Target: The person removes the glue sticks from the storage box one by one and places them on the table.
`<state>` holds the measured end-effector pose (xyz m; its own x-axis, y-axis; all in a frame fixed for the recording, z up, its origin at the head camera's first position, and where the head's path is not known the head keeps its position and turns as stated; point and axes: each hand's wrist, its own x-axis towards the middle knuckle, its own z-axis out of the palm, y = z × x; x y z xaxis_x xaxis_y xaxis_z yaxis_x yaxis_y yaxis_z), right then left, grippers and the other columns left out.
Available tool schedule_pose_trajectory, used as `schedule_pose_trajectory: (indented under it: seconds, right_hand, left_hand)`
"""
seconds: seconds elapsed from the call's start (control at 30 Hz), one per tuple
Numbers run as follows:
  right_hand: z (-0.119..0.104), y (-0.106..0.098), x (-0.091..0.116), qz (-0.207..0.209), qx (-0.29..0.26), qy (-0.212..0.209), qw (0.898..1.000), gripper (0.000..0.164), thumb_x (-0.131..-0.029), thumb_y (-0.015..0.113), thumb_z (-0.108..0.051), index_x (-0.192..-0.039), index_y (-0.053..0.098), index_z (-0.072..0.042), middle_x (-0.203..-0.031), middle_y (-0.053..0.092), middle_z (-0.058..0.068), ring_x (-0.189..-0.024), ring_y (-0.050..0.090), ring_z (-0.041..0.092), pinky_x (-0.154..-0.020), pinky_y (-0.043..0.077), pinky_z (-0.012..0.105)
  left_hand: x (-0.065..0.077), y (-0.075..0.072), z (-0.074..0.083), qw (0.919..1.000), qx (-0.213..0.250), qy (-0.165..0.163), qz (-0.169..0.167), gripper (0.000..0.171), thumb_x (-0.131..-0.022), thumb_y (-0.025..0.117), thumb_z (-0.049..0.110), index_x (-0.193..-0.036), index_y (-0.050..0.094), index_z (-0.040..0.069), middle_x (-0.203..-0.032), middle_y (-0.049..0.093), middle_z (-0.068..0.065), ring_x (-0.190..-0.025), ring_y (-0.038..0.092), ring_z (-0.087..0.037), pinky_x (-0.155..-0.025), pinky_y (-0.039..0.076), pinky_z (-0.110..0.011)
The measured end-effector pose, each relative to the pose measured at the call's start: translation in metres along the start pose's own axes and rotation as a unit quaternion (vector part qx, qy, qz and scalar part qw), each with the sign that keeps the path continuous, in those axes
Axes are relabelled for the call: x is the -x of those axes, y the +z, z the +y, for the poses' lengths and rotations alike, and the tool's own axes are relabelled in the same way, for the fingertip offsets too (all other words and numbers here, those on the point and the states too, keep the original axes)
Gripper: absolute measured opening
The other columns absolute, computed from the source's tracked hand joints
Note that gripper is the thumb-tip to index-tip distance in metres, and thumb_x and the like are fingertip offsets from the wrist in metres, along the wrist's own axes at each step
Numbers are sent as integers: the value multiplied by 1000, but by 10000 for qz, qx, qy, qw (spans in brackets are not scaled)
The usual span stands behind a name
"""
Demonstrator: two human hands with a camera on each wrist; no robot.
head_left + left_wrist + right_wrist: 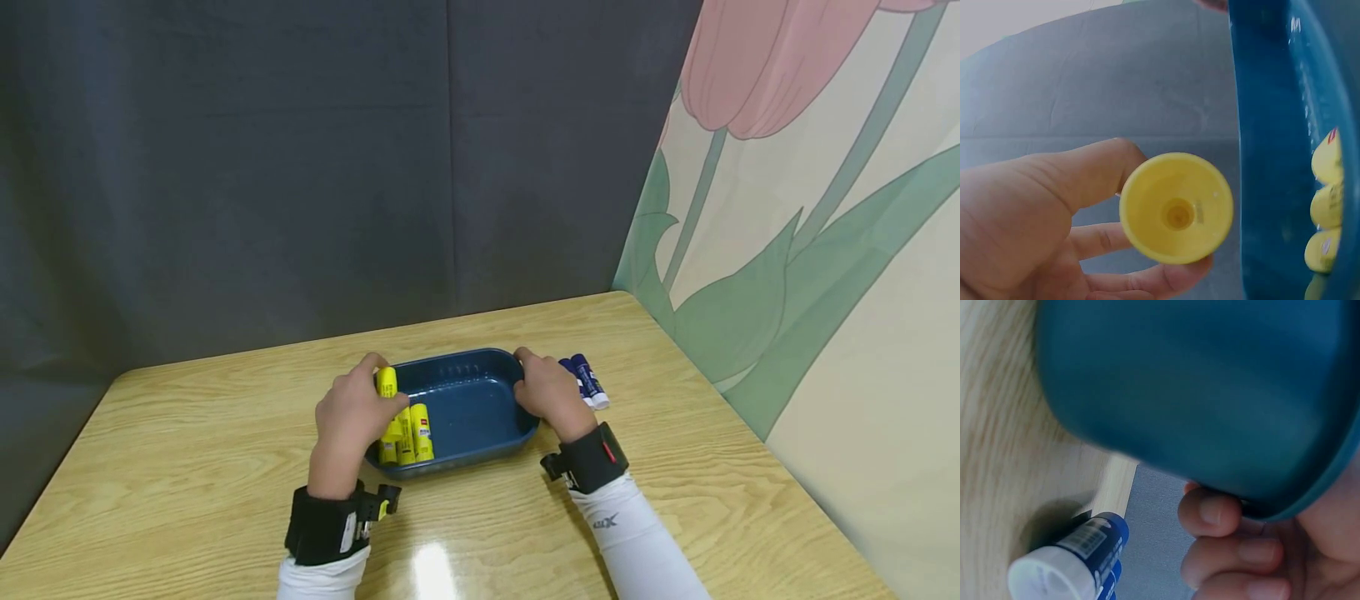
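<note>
- Low in the middle of the head view, a dark blue tray (480, 373) sits on the wooden table (187, 450), between both hands.
- The left hand (351, 412) has its fingers curled round a yellow glue stick (387, 382), held over the tray's left rim.
- Three more yellow glue sticks (408, 435) lie inside the tray at its left end.
- The right hand (549, 393) grips the tray's right rim, fingers curled beneath the edge.
- Just right of that hand lie blue glue sticks (588, 380) on the table.
</note>
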<state>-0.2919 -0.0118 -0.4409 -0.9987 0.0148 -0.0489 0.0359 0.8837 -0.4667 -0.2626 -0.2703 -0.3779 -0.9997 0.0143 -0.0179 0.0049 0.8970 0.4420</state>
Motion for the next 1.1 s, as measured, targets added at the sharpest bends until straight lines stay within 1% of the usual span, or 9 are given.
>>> schedule_pose_trajectory:
  seconds: [0.1, 0.17, 0.33, 0.5, 0.7, 0.83, 0.9, 1.0, 1.1]
  right_hand:
    - [0, 1, -1, 37, 18, -27, 10000, 53, -92, 58, -10, -144, 50, -9, -125, 64, 20, -87, 60, 29, -61, 48, 37]
    - [-1, 1, -1, 59, 33, -42, 10000, 53, -91, 57, -10, -144, 51, -9, -126, 64, 20, -89, 60, 29, -63, 48, 38]
    - [-1, 2, -1, 42, 35, -53, 10000, 54, -91, 58, -9, -144, 51, -8, -125, 64, 21, -89, 59, 29, -63, 49, 38]
    - [-2, 2, -2, 33, 39, -57, 10000, 53, -91, 58, -10, -144, 50, -8, -125, 64, 21, -88, 59, 29, -63, 49, 37]
    - [-1, 2, -3, 26, -9, -74, 10000, 54, -91, 57, -9, -144, 50, -8, -123, 65, 20, -83, 59, 28, -58, 46, 35]
    - [-1, 2, -3, 39, -23, -82, 10000, 53, -91, 57, -9, -144, 50, -8, -121, 65, 20, -81, 59, 28, -56, 45, 34]
    - [-1, 2, -3, 34, -32, -77, 10000, 53, -91, 57, -9, -144, 50, -8, -121, 65, 20, -82, 59, 28, -56, 44, 34]
    - [-1, 1, -2, 16, -59, -59, 10000, 53, -91, 57, -10, -144, 50, -9, -121, 65, 20, -82, 59, 28, -56, 45, 34]
    - [-1, 1, -2, 4, -78, -39, 10000, 53, -91, 57, -9, -144, 50, -9, -121, 65, 20, -82, 59, 28, -56, 45, 34]
  left_hand:
    - [0, -7, -7, 9999, 50, -86, -21, 60, -88, 70, 30, -141, 48, 11, -75, 61, -9, -61, 57, -22, -55, 44, -33]
    - [0, -10, -12, 9999, 97, -134, -25, 60, -89, 69, 30, -141, 47, 10, -70, 59, -8, -60, 56, -22, -55, 43, -32]
    - [0, -18, -23, 9995, 179, -261, -70, 60, -90, 68, 30, -142, 46, 10, -73, 60, -8, -61, 55, -23, -55, 42, -33]
    - [0, -24, -30, 9990, 175, -367, -176, 60, -91, 66, 32, -143, 44, 10, -72, 60, -9, -63, 56, -24, -55, 42, -33]
    - [0, -29, -37, 9985, 173, -457, -232, 61, -91, 67, 32, -143, 44, 10, -78, 61, -10, -66, 56, -24, -56, 42, -33]
    - [-1, -30, -40, 9984, 140, -467, -293, 60, -91, 66, 31, -143, 44, 9, -76, 59, -10, -65, 56, -23, -55, 41, -33]
    - [-1, -30, -42, 9984, 136, -454, -313, 60, -91, 66, 31, -142, 44, 9, -78, 59, -10, -66, 56, -24, -55, 42, -33]
    - [-2, -31, -45, 9984, 160, -438, -333, 60, -91, 66, 31, -142, 44, 7, -85, 61, -13, -70, 56, -25, -57, 43, -34]
    - [-2, -31, -50, 9979, 178, -479, -404, 60, -91, 65, 30, -142, 43, 6, -97, 63, -19, -76, 57, -28, -60, 44, -36]
